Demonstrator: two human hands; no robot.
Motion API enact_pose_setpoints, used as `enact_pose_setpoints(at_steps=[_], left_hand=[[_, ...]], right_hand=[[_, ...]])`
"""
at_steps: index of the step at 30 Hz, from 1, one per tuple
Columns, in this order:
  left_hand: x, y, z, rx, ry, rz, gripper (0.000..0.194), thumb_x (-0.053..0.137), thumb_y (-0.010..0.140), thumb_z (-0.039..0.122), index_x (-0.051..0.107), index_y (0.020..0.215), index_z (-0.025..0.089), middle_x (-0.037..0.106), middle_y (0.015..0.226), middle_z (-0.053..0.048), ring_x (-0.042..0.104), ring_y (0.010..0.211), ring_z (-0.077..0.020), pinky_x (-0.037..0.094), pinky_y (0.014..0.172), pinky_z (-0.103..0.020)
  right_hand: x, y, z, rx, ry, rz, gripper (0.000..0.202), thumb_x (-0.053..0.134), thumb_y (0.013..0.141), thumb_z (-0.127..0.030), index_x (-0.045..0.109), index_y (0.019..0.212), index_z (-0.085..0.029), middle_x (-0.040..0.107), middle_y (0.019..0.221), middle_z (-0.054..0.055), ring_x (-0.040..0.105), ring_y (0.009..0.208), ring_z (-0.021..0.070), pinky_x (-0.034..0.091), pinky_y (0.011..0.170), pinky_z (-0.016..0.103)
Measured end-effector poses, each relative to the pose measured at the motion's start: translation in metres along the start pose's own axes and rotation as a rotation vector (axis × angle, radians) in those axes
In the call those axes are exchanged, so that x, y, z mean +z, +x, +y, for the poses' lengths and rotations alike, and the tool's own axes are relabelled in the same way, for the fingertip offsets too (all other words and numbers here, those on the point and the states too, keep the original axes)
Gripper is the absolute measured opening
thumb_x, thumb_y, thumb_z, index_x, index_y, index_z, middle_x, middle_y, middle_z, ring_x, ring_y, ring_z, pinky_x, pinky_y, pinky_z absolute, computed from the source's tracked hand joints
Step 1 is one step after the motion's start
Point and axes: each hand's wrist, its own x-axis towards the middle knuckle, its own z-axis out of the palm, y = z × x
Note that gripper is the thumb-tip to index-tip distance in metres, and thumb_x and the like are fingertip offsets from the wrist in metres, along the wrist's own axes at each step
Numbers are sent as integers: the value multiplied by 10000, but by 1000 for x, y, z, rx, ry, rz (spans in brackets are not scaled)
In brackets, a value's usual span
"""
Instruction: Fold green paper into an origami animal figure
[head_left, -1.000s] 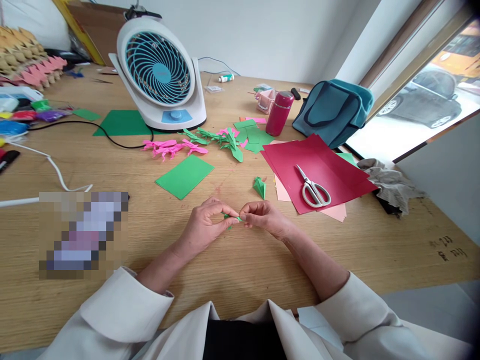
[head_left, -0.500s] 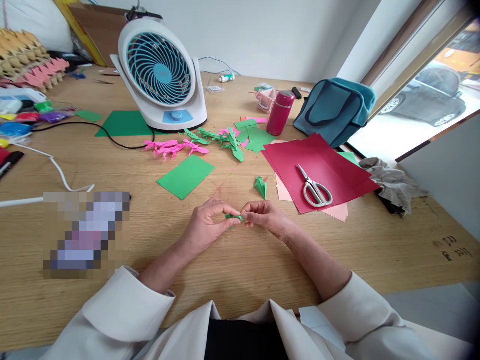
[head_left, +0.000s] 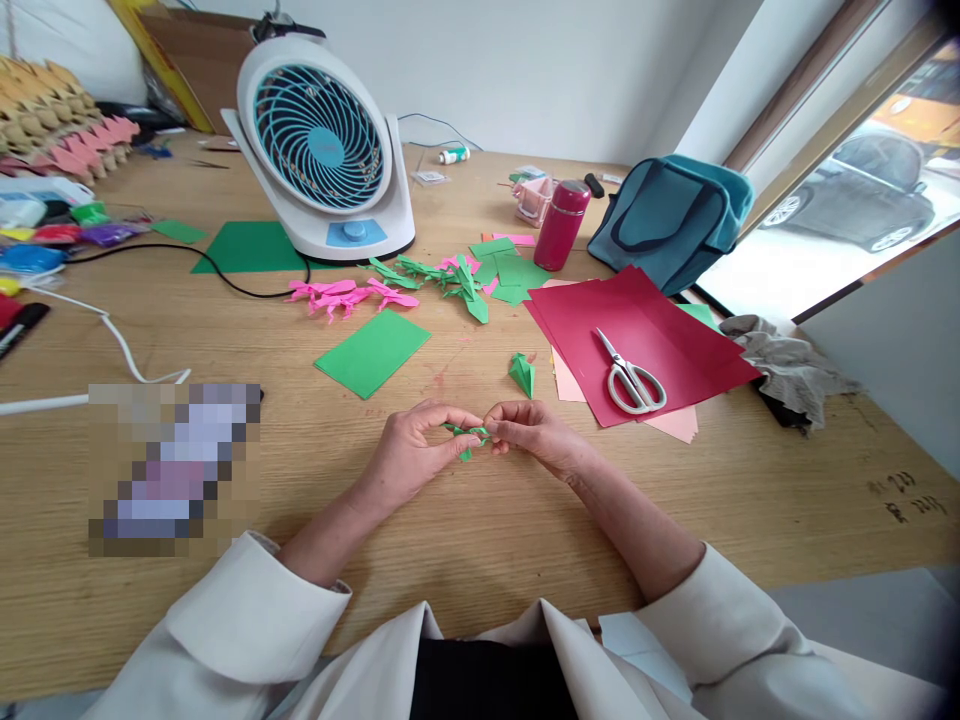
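Left hand [head_left: 411, 452]: in the head view I see it just above the surface, thumb and forefinger pinched on the left end of a small green folded paper piece [head_left: 466, 436].
Right hand [head_left: 534, 432]: fingers closed on the right end of the same piece, fingertips nearly touching those of the left.
Green folded paper piece: held between both hands, low over the wooden surface [head_left: 480, 540], near the front edge.
Change: compared with a second ago, I see more green showing between the fingers and a tip now pointing down; the hands have barely shifted, so I judge a fold is being worked tighter.
Nearby: a folded green shape [head_left: 520, 373] lies just beyond the right hand; a green sheet [head_left: 372, 352] lies beyond the left.
Further off: scissors [head_left: 630, 378] on red sheets [head_left: 637, 335], a red bottle [head_left: 559, 226], a fan [head_left: 322, 145], a teal bag [head_left: 667, 218].
In the way: nothing lies between the hands and the piece.
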Motion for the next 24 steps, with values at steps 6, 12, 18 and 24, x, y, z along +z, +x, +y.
enact_pose_setpoints(at_steps=[6,12,18,24], left_hand=[[0,0,-3,17,24,3,94,766,774,232,775,868,228,771,861,-4,705,802,-172,531,818,-292],[1,0,-6,60,63,21,79,760,774,231,760,853,231,753,831,-6,688,788,-178,521,797,-299],[1,0,-8,109,78,24,53,750,788,228,752,841,234,731,796,-11,662,767,-178,503,754,-298],[4,-2,-5,172,75,66,13,741,811,228,749,820,231,720,781,-18,642,770,-180,493,752,-303]], right_hand=[[1,1,2,9,27,-8,423,859,623,-511,677,710,-140,612,616,-24,526,582,83,416,629,236],[2,1,2,27,47,-10,426,882,585,-508,694,703,-143,628,645,-18,524,581,84,427,614,235],[2,1,1,28,33,-39,421,865,599,-521,691,683,-147,608,639,-23,512,577,80,438,604,228],[4,2,2,28,35,-25,431,853,613,-532,678,692,-147,587,632,-30,510,576,79,457,615,229]])
